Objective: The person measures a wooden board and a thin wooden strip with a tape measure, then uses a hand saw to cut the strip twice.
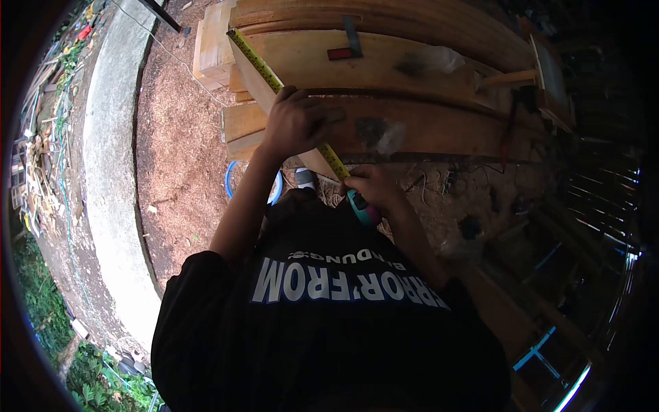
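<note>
A yellow measuring tape blade lies stretched along a narrow wooden board that runs slantwise across the stacked timber. My left hand is closed over the middle of this board and covers part of the blade; what its fingertips touch is partly hidden. Closer to my body, my right hand holds the teal tape measure case at the board's near end. A try square with a dark blade and a reddish handle rests on a wide plank beyond my hands.
Thick planks lie across in front of me, with crumpled clear plastic on one. A blue-rimmed round container stands by my foot. Wood shavings cover the ground at left, beside a concrete strip.
</note>
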`<state>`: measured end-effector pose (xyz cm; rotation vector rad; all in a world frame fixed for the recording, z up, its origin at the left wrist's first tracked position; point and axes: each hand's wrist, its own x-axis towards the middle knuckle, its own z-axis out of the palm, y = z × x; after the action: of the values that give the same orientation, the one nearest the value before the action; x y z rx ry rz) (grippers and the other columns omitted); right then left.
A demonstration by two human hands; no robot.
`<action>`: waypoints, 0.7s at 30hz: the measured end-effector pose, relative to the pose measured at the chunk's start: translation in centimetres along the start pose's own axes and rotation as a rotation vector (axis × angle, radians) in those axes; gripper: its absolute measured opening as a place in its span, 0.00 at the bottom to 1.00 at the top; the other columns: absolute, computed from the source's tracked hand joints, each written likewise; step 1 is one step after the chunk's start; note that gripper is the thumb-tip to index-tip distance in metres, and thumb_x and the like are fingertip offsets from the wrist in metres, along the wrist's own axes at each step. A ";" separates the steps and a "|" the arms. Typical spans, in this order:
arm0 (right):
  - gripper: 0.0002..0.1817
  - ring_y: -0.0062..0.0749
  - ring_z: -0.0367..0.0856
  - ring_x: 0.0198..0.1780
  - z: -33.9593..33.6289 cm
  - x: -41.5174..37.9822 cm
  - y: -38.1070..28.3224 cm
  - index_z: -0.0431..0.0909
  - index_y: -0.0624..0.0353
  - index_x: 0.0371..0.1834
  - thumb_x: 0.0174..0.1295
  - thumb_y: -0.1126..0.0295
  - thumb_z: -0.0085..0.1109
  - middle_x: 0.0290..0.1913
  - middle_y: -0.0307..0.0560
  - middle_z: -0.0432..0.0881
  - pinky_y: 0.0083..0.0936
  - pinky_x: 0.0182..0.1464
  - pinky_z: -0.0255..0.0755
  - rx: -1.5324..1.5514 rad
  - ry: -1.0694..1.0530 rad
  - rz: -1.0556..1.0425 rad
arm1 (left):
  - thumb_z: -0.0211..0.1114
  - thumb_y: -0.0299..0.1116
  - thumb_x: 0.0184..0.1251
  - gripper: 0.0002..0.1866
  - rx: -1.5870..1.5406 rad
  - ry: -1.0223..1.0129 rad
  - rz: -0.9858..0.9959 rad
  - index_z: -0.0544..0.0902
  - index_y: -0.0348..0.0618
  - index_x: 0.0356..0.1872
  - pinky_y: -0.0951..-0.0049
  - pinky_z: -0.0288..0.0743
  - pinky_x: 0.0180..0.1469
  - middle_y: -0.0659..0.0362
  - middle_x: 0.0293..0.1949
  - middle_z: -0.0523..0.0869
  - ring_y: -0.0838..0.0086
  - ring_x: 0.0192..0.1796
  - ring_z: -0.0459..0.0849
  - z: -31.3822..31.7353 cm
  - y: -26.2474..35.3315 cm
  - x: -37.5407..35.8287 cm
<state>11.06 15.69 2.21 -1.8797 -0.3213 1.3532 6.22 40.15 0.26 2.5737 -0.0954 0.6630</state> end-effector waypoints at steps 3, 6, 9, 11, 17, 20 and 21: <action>0.11 0.24 0.86 0.38 0.0 0.0 -0.1 0.91 0.63 0.34 0.64 0.69 0.60 0.34 0.43 0.91 0.25 0.49 0.76 -0.002 0.009 -0.007 | 0.71 0.36 0.53 0.08 0.007 0.015 0.004 0.81 0.47 0.23 0.58 0.71 0.52 0.58 0.27 0.80 0.59 0.39 0.82 0.1 0.0 0.0; 0.11 0.25 0.88 0.39 0.0 0.3 0.4 0.91 0.64 0.32 0.63 0.70 0.60 0.33 0.44 0.91 0.25 0.51 0.76 0.027 0.008 0.005 | 0.71 0.36 0.53 0.09 0.007 0.027 0.005 0.80 0.47 0.22 0.58 0.71 0.52 0.58 0.27 0.80 0.59 0.39 0.82 0.1 0.1 0.0; 0.12 0.25 0.87 0.39 0.0 0.7 1.1 0.91 0.63 0.32 0.63 0.70 0.60 0.34 0.44 0.92 0.25 0.51 0.76 0.049 0.004 0.020 | 0.71 0.36 0.53 0.09 0.007 0.030 0.000 0.80 0.47 0.22 0.58 0.71 0.52 0.58 0.27 0.80 0.59 0.39 0.81 0.1 0.2 0.0; 0.12 0.25 0.87 0.39 0.0 0.7 1.2 0.91 0.63 0.32 0.63 0.70 0.60 0.34 0.44 0.92 0.25 0.51 0.76 0.059 0.008 0.023 | 0.71 0.36 0.53 0.09 0.004 0.023 -0.003 0.79 0.47 0.22 0.58 0.71 0.52 0.58 0.27 0.80 0.59 0.39 0.81 0.1 0.2 0.0; 0.12 0.21 0.84 0.35 0.1 0.3 0.9 0.91 0.64 0.37 0.65 0.69 0.60 0.34 0.42 0.89 0.23 0.42 0.76 0.011 0.013 0.002 | 0.71 0.36 0.53 0.09 0.002 0.009 0.000 0.79 0.47 0.22 0.57 0.71 0.53 0.58 0.27 0.80 0.59 0.39 0.81 0.1 0.3 0.1; 0.12 0.26 0.89 0.40 0.3 0.4 1.2 0.91 0.66 0.34 0.64 0.71 0.59 0.34 0.46 0.92 0.26 0.52 0.77 0.097 0.017 0.013 | 0.71 0.36 0.54 0.09 -0.003 0.002 0.000 0.80 0.47 0.23 0.56 0.71 0.53 0.58 0.28 0.80 0.59 0.40 0.81 0.2 0.3 0.1; 0.12 0.24 0.87 0.38 0.3 0.5 1.4 0.91 0.66 0.36 0.65 0.70 0.60 0.35 0.44 0.91 0.25 0.47 0.77 0.084 0.012 -0.001 | 0.71 0.35 0.54 0.09 -0.003 -0.001 0.003 0.80 0.46 0.23 0.56 0.71 0.53 0.58 0.28 0.80 0.59 0.40 0.82 0.2 0.3 0.1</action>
<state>10.71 15.18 0.81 -1.8177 -0.2555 1.3334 6.34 39.83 0.27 2.5716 -0.1002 0.6616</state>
